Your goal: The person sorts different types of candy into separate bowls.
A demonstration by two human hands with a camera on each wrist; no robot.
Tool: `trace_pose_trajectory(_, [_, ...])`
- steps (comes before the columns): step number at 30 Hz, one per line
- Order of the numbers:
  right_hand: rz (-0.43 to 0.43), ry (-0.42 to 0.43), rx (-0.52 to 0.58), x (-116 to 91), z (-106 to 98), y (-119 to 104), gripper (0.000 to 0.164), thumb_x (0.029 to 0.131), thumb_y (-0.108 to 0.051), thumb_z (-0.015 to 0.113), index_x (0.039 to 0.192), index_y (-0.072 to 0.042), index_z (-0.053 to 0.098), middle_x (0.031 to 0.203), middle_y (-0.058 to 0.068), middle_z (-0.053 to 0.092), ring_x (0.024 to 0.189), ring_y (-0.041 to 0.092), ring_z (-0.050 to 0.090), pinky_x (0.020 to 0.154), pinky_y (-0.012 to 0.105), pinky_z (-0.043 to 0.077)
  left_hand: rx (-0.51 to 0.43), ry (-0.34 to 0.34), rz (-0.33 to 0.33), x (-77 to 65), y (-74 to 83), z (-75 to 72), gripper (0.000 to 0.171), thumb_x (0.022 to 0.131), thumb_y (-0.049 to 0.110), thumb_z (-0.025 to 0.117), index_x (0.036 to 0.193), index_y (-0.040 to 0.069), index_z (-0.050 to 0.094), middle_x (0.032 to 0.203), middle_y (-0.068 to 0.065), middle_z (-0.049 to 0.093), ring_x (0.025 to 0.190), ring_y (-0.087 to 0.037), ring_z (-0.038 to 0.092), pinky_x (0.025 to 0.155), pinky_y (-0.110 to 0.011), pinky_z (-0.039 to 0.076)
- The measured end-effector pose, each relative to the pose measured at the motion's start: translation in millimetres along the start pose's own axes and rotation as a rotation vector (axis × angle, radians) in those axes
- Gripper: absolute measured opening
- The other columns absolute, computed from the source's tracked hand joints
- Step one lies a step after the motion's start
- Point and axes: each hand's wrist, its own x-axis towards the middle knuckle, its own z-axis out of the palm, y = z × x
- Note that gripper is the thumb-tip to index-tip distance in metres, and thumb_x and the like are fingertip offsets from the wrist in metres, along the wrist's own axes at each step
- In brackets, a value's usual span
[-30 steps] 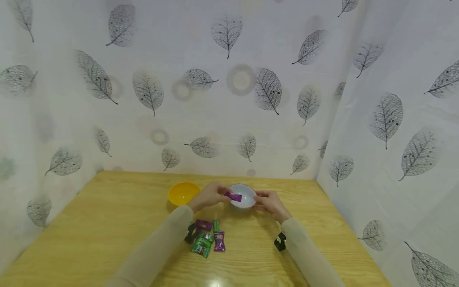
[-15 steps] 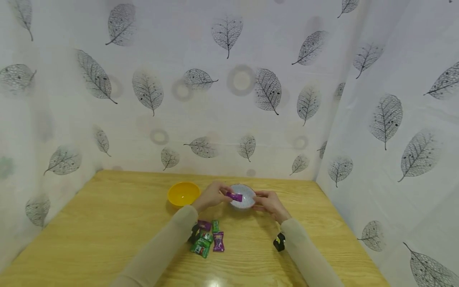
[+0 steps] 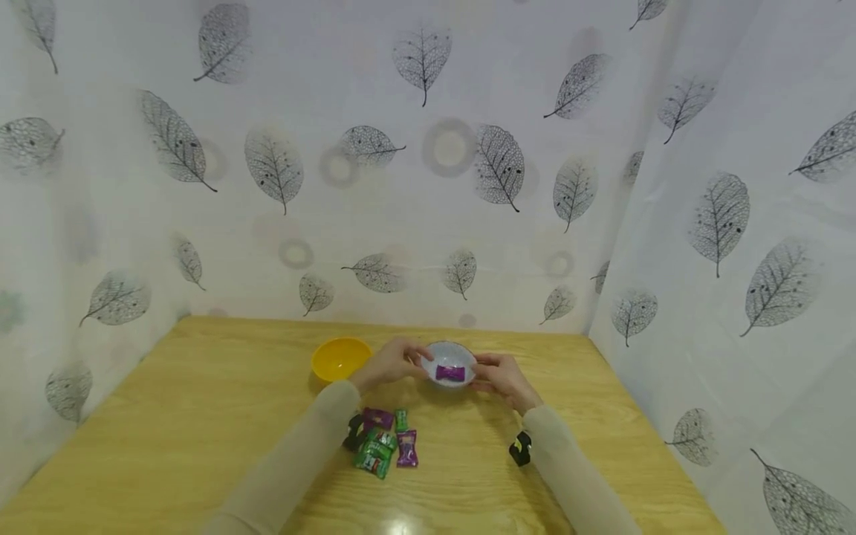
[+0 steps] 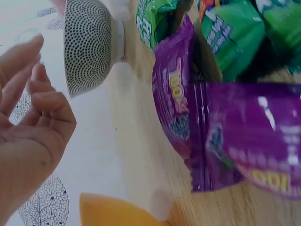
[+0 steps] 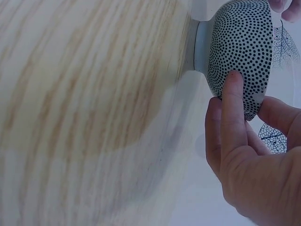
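A pale bowl [image 3: 439, 356] with black dots on its outside stands on the table; a purple candy packet [image 3: 450, 373] lies inside it. My right hand [image 3: 503, 380] grips the bowl's right rim, thumb at the rim and fingers against the dotted side [image 5: 244, 52]. Just off the opposite rim is my left hand [image 3: 396, 362], its fingers loosely bent with nothing between them, as the left wrist view also shows. Nearer to me, by the left wrist, lie a purple packet [image 3: 407, 449], another purple packet [image 4: 249, 136], and several green packets [image 3: 376, 455].
A yellow bowl [image 3: 341, 360] stands left of the dotted bowl, behind the left forearm. The wooden table [image 3: 200, 416] ends at a curtain [image 3: 374, 223] with a leaf print at the back and sides. Each wrist wears a black band [image 3: 520, 449].
The purple candy packet has left my left fingers and now lies in the dotted bowl. Those fingers have parted at the rim. My right hand stays on the bowl.
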Motion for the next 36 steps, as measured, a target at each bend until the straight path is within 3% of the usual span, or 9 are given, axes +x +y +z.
trace_pose_trajectory(3, [0.008, 0.011, 0.0, 1.9, -1.2, -0.6, 0.04, 0.096, 0.0, 0.056, 0.133, 0.014, 0.049, 0.13, 0.034, 0.054, 0.101, 0.034, 0.068, 0.09, 0.038, 0.057, -0.067, -0.078, 0.023, -2.0, 1.2, -5.2, 0.029, 0.082, 0.005, 0.076, 0.11, -0.003, 0.071, 0.083, -0.012, 0.069, 0.073, -0.015, 0.059, 0.069, -0.029, 0.052])
trace_pose_trajectory(7, [0.016, 0.021, -0.007, 3.3, -2.3, -0.5, 0.04, 0.096, 0.0, 0.055, 0.133, 0.014, 0.049, 0.128, 0.034, 0.055, 0.1, 0.033, 0.069, 0.089, 0.038, 0.058, -0.13, -0.173, 0.004, -5.2, 1.1, -7.8, 0.028, 0.082, 0.007, 0.077, 0.108, -0.002, 0.071, 0.084, -0.01, 0.071, 0.074, -0.014, 0.062, 0.072, -0.03, 0.055])
trace_pose_trajectory(12, [0.018, 0.01, -0.01, 2.2, -2.9, -1.6, 0.041, 0.097, -0.002, 0.056, 0.135, 0.013, 0.048, 0.13, 0.034, 0.054, 0.105, 0.037, 0.067, 0.093, 0.041, 0.056, -0.077, -0.261, 0.004, -9.9, -1.3, -9.3, 0.027, 0.082, 0.009, 0.078, 0.108, 0.003, 0.073, 0.088, -0.006, 0.072, 0.076, -0.012, 0.061, 0.065, -0.024, 0.05])
trace_pose_trajectory(18, [0.007, 0.001, -0.02, 3.1, -3.2, -4.6, 0.041, 0.097, -0.003, 0.056, 0.135, 0.013, 0.049, 0.129, 0.033, 0.055, 0.101, 0.032, 0.069, 0.088, 0.036, 0.058, -0.048, -0.383, -0.004, -18.5, -1.5, -14.4, 0.024, 0.084, 0.003, 0.074, 0.108, -0.001, 0.072, 0.098, -0.019, 0.072, 0.079, -0.014, 0.063, 0.064, -0.021, 0.051])
trace_pose_trajectory(25, [0.007, -0.011, -0.028, 2.6, -3.5, -3.7, 0.042, 0.098, -0.002, 0.055, 0.136, 0.014, 0.046, 0.131, 0.035, 0.053, 0.105, 0.036, 0.067, 0.088, 0.036, 0.058, -0.001, -0.473, 0.004, -24.8, -6.6, -11.4, 0.023, 0.083, 0.006, 0.075, 0.106, 0.007, 0.075, 0.103, -0.012, 0.073, 0.084, -0.02, 0.063, 0.075, -0.027, 0.053])
trace_pose_trajectory(31, [0.018, -0.015, -0.031, 0.7, -2.2, -3.5, 0.044, 0.098, -0.003, 0.055, 0.138, 0.013, 0.045, 0.134, 0.036, 0.051, 0.109, 0.038, 0.065, 0.091, 0.039, 0.056, 0.032, -0.516, -0.064, -27.7, -8.7, -11.3, 0.023, 0.079, 0.004, 0.078, 0.098, 0.018, 0.077, 0.101, 0.0, 0.074, 0.091, -0.021, 0.063, 0.082, -0.033, 0.052])
trace_pose_trajectory(36, [0.017, -0.011, -0.031, 0.4, -2.1, -1.7, 0.043, 0.098, -0.003, 0.055, 0.137, 0.013, 0.046, 0.133, 0.035, 0.052, 0.108, 0.038, 0.066, 0.091, 0.039, 0.056, 0.076, -0.585, -0.014, -27.6, -11.2, -8.7, 0.024, 0.077, 0.001, 0.079, 0.098, 0.013, 0.077, 0.104, 0.007, 0.07, 0.102, -0.014, 0.059, 0.098, -0.039, 0.045])
